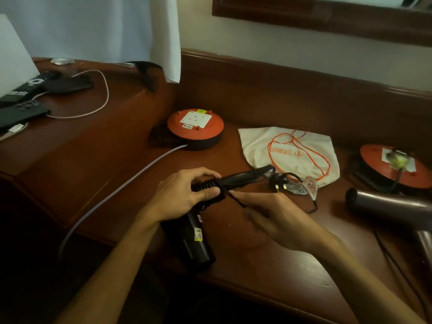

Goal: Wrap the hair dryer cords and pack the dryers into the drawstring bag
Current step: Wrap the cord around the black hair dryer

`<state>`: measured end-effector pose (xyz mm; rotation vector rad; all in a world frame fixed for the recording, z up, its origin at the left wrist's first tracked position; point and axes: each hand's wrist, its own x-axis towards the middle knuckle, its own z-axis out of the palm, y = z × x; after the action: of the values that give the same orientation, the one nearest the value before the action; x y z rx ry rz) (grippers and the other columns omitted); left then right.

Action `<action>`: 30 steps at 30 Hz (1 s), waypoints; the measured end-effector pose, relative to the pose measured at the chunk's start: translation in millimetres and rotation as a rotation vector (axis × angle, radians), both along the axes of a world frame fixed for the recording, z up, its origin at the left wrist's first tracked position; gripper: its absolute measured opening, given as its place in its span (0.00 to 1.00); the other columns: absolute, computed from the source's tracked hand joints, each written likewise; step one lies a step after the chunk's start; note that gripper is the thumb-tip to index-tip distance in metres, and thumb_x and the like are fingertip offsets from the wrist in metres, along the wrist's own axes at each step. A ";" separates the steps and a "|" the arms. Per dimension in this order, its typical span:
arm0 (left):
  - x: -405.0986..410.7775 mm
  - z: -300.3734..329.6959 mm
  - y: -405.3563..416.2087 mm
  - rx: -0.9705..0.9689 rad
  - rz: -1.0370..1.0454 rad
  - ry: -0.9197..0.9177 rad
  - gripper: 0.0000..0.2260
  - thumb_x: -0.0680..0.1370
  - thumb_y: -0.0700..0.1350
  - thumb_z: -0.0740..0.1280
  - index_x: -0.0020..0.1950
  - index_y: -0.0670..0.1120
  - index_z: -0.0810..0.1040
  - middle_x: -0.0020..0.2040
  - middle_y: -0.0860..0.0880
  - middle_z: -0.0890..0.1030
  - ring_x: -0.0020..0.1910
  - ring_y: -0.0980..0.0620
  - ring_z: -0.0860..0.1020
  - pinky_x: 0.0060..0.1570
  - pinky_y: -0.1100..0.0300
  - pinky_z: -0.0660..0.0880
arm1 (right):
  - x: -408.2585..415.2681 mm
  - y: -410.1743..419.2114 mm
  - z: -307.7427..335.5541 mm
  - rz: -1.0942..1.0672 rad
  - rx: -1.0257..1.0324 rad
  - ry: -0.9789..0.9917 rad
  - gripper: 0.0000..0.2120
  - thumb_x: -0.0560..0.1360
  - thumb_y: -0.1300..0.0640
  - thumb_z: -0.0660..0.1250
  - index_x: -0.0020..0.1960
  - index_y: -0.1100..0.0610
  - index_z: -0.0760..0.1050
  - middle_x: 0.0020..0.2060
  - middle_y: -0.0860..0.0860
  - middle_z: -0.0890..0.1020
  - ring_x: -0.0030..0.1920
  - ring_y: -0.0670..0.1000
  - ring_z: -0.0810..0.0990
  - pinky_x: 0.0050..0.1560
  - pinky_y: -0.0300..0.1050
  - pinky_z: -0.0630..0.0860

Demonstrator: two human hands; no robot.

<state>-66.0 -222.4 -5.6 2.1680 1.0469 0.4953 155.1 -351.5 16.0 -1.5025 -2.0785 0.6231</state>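
My left hand (184, 195) grips a black hair dryer (194, 239) at its handle, where several turns of black cord are wound. The dryer's barrel points down toward me. My right hand (268, 216) pinches the loose black cord (236, 199) just right of the handle. The cord's plug (278, 184) lies on the desk beside a clear plastic wrapper. A white drawstring bag (289, 153) with orange strings lies flat behind the plug. A second, brown hair dryer (388, 206) rests at the right, its cord trailing toward the desk's front edge.
Two orange cable reels stand on the wooden desk: one (195, 127) at centre back with a grey cable running off the front left, one (395, 167) at the right. Phones, a remote and a white cable (102, 99) lie on the raised ledge at left.
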 end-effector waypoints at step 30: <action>17.7 6.6 -6.7 0.222 -0.107 0.386 0.29 0.73 0.74 0.62 0.72 0.70 0.65 0.56 0.51 0.84 0.57 0.46 0.81 0.47 0.52 0.71 | -4.2 86.9 31.2 0.096 -0.383 -0.233 0.10 0.81 0.57 0.64 0.46 0.59 0.82 0.32 0.51 0.80 0.29 0.45 0.76 0.31 0.42 0.72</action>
<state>-48.3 -229.0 1.1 2.5707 1.1086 0.1494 150.9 -264.6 47.2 -1.7611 -2.3141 0.9682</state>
